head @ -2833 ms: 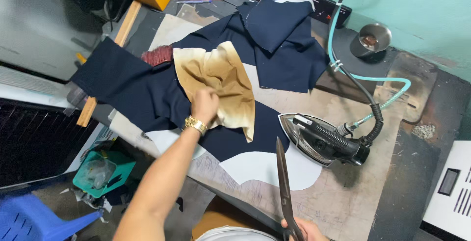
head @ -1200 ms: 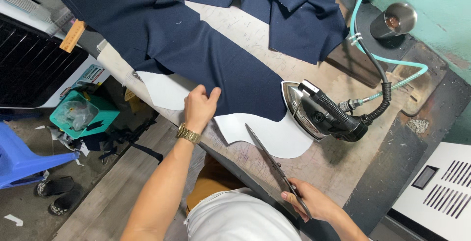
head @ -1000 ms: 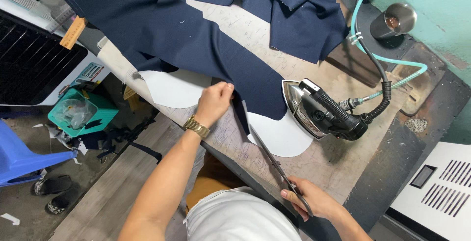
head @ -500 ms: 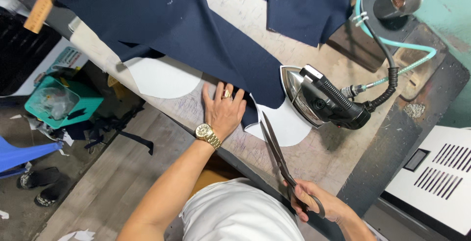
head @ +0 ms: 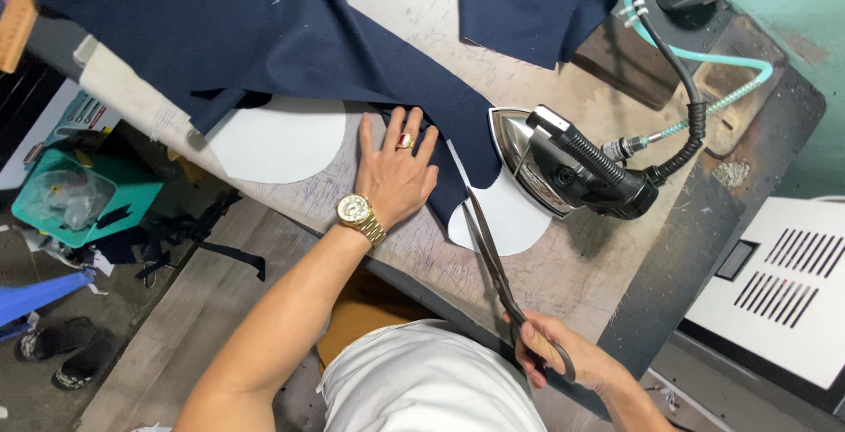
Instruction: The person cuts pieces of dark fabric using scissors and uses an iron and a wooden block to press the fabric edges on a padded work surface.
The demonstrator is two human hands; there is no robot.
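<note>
Change: since half a second ago my scissors have come forward, so the blade tips now reach the hem of the navy cloth where it lies on the white paper pattern; before, they hung short of it, blades apart.
Meaning: I judge the cut along the pattern edge is about to start, with the cloth already pinned for it.
Left hand: my left hand lies flat with fingers spread wide, pressing the navy cloth against the table; it grips nothing. A gold watch sits on the wrist and a ring with a red stone on one finger.
Right hand: my right hand is closed around the scissor handles, low at the table's near edge.
Where the cloth is: a long navy strip runs from upper left down to the nose of the iron, its tail just beside my left fingertips.
Materials: the cloth looks matte and finely woven; the pattern is smooth and white, with rounded lobes showing on both sides of my hand.
Scissors: long, dark steel, narrow blades, nearly closed.
Iron: black body, bright pointed soleplate, resting on the table, touching the cloth's end, fed by a dark cord and a pale teal hose.
Table: worn, pale, covered in scribbled pen marks.
</note>
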